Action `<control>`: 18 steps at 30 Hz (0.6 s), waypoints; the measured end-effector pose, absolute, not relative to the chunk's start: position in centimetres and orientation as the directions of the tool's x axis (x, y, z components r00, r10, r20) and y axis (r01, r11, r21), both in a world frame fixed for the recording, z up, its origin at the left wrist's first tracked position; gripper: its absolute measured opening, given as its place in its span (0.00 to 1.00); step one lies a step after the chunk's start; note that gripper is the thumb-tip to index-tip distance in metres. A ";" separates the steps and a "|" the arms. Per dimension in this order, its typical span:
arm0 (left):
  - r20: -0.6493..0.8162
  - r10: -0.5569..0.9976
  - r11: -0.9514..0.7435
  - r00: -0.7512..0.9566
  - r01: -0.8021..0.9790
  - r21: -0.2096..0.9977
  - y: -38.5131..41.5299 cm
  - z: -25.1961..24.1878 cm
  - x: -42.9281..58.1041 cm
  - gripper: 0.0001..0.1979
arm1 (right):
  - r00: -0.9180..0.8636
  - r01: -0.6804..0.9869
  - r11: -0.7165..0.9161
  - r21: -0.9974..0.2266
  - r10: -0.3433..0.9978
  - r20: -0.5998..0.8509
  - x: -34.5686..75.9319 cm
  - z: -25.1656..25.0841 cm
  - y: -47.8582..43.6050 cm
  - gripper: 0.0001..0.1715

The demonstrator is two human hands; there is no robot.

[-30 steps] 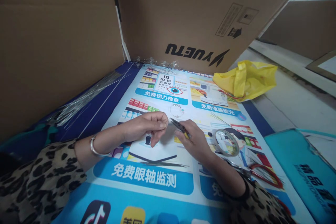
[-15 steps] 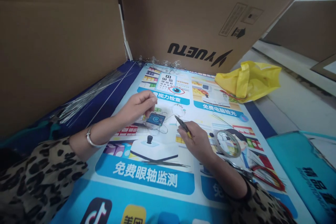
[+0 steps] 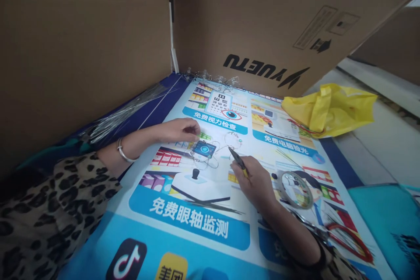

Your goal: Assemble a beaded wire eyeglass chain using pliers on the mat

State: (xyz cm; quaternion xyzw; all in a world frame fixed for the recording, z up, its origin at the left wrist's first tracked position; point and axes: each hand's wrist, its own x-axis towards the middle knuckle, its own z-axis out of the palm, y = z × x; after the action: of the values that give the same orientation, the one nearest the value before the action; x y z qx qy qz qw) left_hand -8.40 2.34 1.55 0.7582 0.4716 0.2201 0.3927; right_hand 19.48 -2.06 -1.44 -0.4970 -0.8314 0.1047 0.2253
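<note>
"How are your hands posed?"

"Your left hand [image 3: 184, 130] is curled, fingertips close together; I can't tell whether that grip holds anything. Your right hand [image 3: 255, 181] is wrapped around the pliers [image 3: 239, 162], tips angled away from you and leftward."

"And the wirework?"

"A looped wire piece [image 3: 198, 156] lies just below your left hand, and a beaded ring [image 3: 240, 141] just past your plier tips."

"The surroundings?"

"A printed poster [image 3: 98, 245] covers your bench. Cardboard panels [image 3: 249, 13] rise behind and leftward; a tape roll [image 3: 309, 199] and red-handled scissors [image 3: 356, 240] sit by your right forearm, a yellow bag [image 3: 331, 111] beyond."
</note>
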 end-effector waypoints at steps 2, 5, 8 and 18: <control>-0.022 0.908 -0.248 0.419 0.578 0.777 2.2 1.5 -8.1 0.13 | -0.400 0.788 0.476 -0.391 0.878 0.261 19.4 -1.4 -2.0 0.16; -0.015 0.931 -0.224 0.366 0.603 0.766 2.1 0.9 -7.7 0.18 | -0.396 0.798 0.474 -0.372 0.878 0.269 19.3 -1.5 -1.8 0.16; -0.009 0.932 -0.220 0.362 0.587 0.779 2.3 0.0 -7.4 0.21 | -0.379 0.814 0.468 -0.344 0.877 0.295 19.1 -1.7 -1.3 0.16; 0.038 0.953 -0.227 0.301 0.623 0.749 2.3 -0.7 -6.7 0.12 | -0.376 0.874 0.455 -0.171 0.856 0.356 17.7 -2.2 -0.2 0.17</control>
State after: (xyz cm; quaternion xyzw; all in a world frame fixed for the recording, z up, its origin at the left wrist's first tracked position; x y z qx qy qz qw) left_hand -6.69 2.26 -0.73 0.7399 0.5324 0.2570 0.3211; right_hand 17.66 -0.19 -2.21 -0.5217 -0.8290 -0.0229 0.2000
